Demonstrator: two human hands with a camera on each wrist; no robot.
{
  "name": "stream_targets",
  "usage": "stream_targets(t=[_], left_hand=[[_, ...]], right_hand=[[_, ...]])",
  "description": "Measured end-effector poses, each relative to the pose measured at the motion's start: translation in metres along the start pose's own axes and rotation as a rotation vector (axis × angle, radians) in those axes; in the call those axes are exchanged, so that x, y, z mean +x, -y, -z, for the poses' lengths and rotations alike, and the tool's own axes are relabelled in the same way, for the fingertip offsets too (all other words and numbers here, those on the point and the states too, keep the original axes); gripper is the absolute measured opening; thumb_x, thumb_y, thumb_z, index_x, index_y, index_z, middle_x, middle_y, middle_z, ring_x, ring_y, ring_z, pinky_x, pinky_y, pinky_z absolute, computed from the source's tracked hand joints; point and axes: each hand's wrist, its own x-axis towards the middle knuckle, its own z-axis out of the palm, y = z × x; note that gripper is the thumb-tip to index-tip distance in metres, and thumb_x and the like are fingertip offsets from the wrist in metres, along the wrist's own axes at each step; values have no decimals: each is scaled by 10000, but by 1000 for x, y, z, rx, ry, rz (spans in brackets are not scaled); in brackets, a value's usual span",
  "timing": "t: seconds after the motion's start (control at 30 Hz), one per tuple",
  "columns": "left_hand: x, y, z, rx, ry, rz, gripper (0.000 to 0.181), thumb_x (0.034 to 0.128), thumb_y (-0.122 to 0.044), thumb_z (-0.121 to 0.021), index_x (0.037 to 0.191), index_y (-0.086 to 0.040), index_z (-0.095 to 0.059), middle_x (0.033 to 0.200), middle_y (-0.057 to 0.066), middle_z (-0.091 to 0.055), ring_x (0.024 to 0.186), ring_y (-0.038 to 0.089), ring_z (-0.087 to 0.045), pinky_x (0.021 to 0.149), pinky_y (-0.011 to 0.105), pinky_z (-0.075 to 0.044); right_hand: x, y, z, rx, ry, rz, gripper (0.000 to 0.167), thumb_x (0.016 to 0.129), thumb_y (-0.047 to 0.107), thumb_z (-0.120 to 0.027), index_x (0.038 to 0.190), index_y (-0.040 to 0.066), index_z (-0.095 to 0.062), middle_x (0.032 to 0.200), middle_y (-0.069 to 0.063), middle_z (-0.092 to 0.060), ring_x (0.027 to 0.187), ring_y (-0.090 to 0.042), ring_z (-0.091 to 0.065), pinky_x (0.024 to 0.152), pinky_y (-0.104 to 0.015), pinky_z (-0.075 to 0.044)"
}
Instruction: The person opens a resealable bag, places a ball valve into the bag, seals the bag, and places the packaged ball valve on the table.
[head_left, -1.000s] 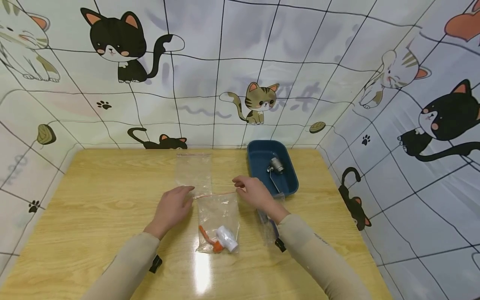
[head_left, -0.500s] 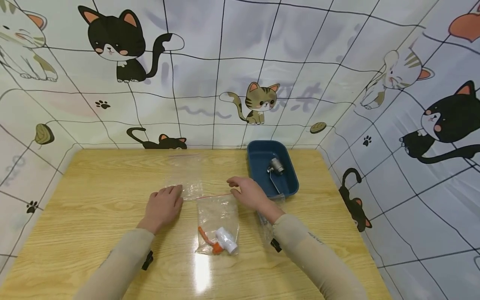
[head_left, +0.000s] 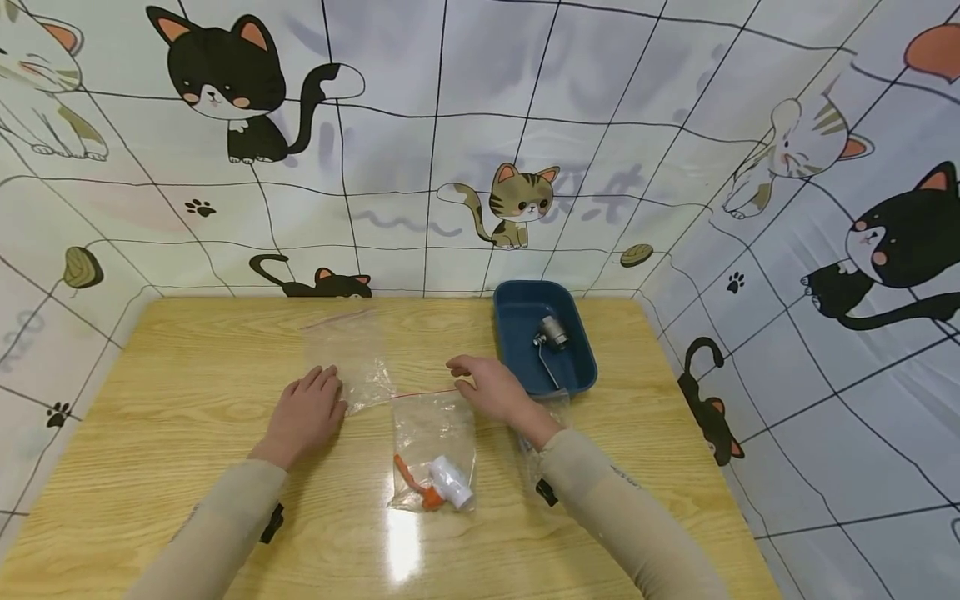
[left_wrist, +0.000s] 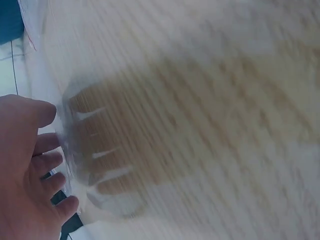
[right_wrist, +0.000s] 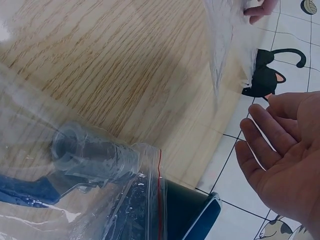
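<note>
My left hand [head_left: 303, 417] lies with extended fingertips on a flat clear zip bag [head_left: 360, 358] left of centre. In the left wrist view, the left hand [left_wrist: 25, 170] has its fingers spread at the bag's edge. My right hand [head_left: 491, 387] hovers with relaxed fingers by the red-striped top of a second zip bag [head_left: 435, 421]. This bag contains a white pipe fitting [head_left: 452, 482] with an orange handle [head_left: 431, 497]. In the right wrist view, the right hand [right_wrist: 280, 150] shows its palm and holds nothing.
A dark blue tray [head_left: 506, 333] at the back right holds a metal fitting [head_left: 554, 332] with a thin lever. Partly beneath my right forearm lies another zip bag [head_left: 555, 404]; the right wrist view shows its grey fitting [right_wrist: 95, 155] and blue handle [right_wrist: 27, 190]. Cat-print cloth walls border the table.
My left hand has slid to the left, and the flat clear bag has moved left with it and turned. My right hand has drifted slightly left. The bag with the white fitting has hardly moved.
</note>
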Motion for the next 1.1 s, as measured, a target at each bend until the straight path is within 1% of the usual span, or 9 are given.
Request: stream_targets(t=[0.1,0.23,0.33,0.47,0.6,0.67,0.83,0.97,1.1], left_hand=[[3,5,-1,-30,3,3,378,1001,-278,-478,1253,4,-483,1408,230,-490,1321,420,-448,1028,625,-372],[6,9,4,-16,0,7,428,1005,-287,-467,1328,-7,-447,1323,223,-541,1229,433,-514,956,639,-401],[9,12,11,15,17,5,498,1011,-303,-454,1409,-5,-421,1321,231,-545,1213,448,-515,945,648,-395],[13,18,15,37,39,-4,456,1007,-293,-457,1359,-6,-498,1336,240,-517,1241,449,-482,962,655,-391],[18,24,16,-29,34,-1,304,993,-212,-432,1170,-14,-580,1359,233,-507,1263,447,-476,968,649,-403],[20,28,17,-66,41,15,258,991,-183,-395,1114,-28,-560,1297,224,-543,1212,436,-517,938,640,-420],[28,36,18,-113,11,76,311,970,-145,-375,1220,-1,-490,1210,239,-549,1077,445,-572,877,636,-423],[35,43,21,-92,-15,118,472,953,-135,-370,1396,27,-383,1404,293,-432,1253,493,-455,978,677,-354],[38,49,20,-92,64,167,541,985,-154,-289,1498,13,-253,1532,305,-254,1404,515,-225,1088,713,-182]], right_hand=[[1,-2,1,3,2,9,356,978,116,-566,1334,107,-571,1230,-72,-683,1168,-223,-634,952,-399,-519],[1,0,2,2,9,-2,359,981,111,-558,1340,114,-566,1229,-66,-683,1170,-223,-632,948,-403,-521],[0,1,4,6,10,-11,362,984,117,-557,1346,119,-563,1223,-61,-686,1166,-225,-633,943,-407,-523],[1,3,4,4,13,6,353,986,125,-556,1338,107,-566,1197,-68,-696,1139,-232,-646,926,-408,-529],[1,4,3,4,21,17,344,993,158,-555,1332,105,-572,1190,-69,-700,1112,-226,-659,907,-399,-537],[3,5,2,10,28,16,343,997,179,-551,1332,111,-573,1195,-66,-699,1107,-218,-662,900,-392,-540],[2,5,1,8,28,26,331,1005,202,-537,1326,132,-578,1194,-62,-701,1095,-199,-668,886,-368,-545],[0,5,2,2,18,22,326,1008,209,-530,1325,150,-578,1190,-58,-703,1088,-192,-670,881,-364,-547],[-1,4,5,3,24,10,331,1014,220,-520,1335,156,-571,1197,-55,-699,1095,-194,-665,889,-372,-542]])
